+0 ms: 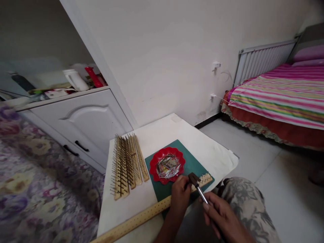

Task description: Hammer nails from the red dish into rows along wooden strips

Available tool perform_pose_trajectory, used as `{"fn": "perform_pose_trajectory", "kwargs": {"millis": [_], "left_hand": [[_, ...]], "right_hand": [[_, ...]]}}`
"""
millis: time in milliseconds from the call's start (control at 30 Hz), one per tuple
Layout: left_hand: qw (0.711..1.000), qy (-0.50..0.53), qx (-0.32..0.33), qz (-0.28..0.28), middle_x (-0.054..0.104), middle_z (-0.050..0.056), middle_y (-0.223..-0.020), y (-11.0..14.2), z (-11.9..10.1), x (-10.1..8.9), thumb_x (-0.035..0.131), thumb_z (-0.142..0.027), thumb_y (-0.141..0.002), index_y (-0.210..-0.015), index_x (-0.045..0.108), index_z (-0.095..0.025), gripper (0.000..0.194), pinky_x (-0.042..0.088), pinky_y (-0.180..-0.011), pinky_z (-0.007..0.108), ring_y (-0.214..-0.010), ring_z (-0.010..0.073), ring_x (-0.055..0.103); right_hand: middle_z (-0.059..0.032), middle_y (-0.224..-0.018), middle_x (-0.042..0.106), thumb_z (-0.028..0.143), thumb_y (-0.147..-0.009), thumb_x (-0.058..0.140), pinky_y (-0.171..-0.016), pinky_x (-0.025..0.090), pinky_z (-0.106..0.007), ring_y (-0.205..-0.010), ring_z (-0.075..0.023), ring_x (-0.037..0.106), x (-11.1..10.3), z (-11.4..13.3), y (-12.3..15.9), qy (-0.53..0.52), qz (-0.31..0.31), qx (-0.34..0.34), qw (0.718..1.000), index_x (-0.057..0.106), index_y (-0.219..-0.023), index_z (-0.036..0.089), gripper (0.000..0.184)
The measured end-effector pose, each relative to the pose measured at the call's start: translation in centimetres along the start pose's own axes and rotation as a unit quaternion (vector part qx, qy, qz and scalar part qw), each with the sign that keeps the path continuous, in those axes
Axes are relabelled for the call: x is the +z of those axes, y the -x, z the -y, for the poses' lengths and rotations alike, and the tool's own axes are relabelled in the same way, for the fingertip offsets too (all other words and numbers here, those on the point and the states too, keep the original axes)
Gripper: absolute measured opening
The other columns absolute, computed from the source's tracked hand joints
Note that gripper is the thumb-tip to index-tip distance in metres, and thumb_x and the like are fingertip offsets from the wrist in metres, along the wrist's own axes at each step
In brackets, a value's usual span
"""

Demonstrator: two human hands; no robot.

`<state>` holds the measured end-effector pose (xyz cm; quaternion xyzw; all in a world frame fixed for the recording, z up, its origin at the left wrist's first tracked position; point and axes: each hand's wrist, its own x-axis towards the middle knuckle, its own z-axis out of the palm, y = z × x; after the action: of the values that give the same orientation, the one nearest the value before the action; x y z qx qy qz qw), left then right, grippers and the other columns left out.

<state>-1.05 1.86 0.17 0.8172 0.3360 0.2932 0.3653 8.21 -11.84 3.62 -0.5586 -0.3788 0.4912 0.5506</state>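
Note:
My right hand (219, 211) is wrapped round the handle of a claw hammer (194, 180). The hammer's dark head is just beside the fingertips of my left hand (180, 194). My left hand is closed in a pinch above a long wooden strip (141, 216) with rows of holes; whatever is between its fingers is hidden. Several nails stand in the strip's right end (205, 179). The strip lies slantwise over a green mat (194, 158). On the mat, beyond my left hand, a red scalloped dish (154, 162) holds loose nails (169, 166).
Several wooden strips with nails (121, 168) stand side by side on the left of the white table (136, 209). A white cabinet (93, 125) and a flowered cover (45, 189) are at the left. A bed (280, 94) is at the right, behind my knee (245, 195).

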Motion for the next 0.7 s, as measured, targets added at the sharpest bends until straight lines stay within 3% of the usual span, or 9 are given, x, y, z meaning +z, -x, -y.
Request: {"fn": "perform_pose_trajectory", "kwargs": {"millis": [133,233,367,700], "left_hand": [[0.998,-0.047,0.040,0.033,0.059,0.004,-0.092,0.8,-0.3,-1.0,0.047,-0.014,-0.081,-0.090,0.061,-0.019,0.017,0.043,-0.076,0.027,-0.086,0.0159,0.056],[0.988,-0.135,0.066,0.041,0.059,0.007,-0.105,1.9,0.3,-1.7,0.051,-0.017,-0.080,-0.103,0.059,-0.020,0.024,0.042,-0.088,0.037,-0.099,0.0219,0.053],[0.974,-0.215,0.051,0.046,0.060,0.008,-0.108,3.1,1.4,-1.7,0.052,-0.017,-0.080,-0.106,0.058,-0.020,0.027,0.042,-0.087,0.043,-0.099,0.0255,0.053],[0.974,-0.213,0.066,0.036,0.059,0.008,-0.105,1.6,1.5,0.0,0.048,-0.015,-0.082,-0.105,0.057,-0.018,0.025,0.045,-0.086,0.039,-0.098,0.0227,0.054]], "right_hand": [[0.0085,-0.055,0.051,0.053,-0.087,0.044,-0.033,0.021,-0.016,-0.031,-0.0032,0.034,-1.0,0.1,0.9,-0.015,-0.042,-0.008,0.999,0.048,-0.096,0.019,0.035],[0.0075,-0.056,0.053,0.053,-0.086,0.046,-0.034,0.021,-0.017,-0.033,-0.0038,0.035,-2.3,0.0,1.5,-0.022,-0.081,-0.005,0.996,0.049,-0.098,0.019,0.036],[0.0067,-0.056,0.054,0.053,-0.086,0.047,-0.035,0.022,-0.018,-0.033,-0.0045,0.036,-3.8,-0.3,1.8,-0.026,-0.112,-0.002,0.993,0.049,-0.099,0.020,0.036],[0.0064,-0.055,0.054,0.054,-0.083,0.051,-0.034,0.022,-0.018,-0.032,-0.0048,0.037,-3.9,-0.8,1.7,-0.040,-0.127,0.009,0.991,0.052,-0.099,0.020,0.038]]}}
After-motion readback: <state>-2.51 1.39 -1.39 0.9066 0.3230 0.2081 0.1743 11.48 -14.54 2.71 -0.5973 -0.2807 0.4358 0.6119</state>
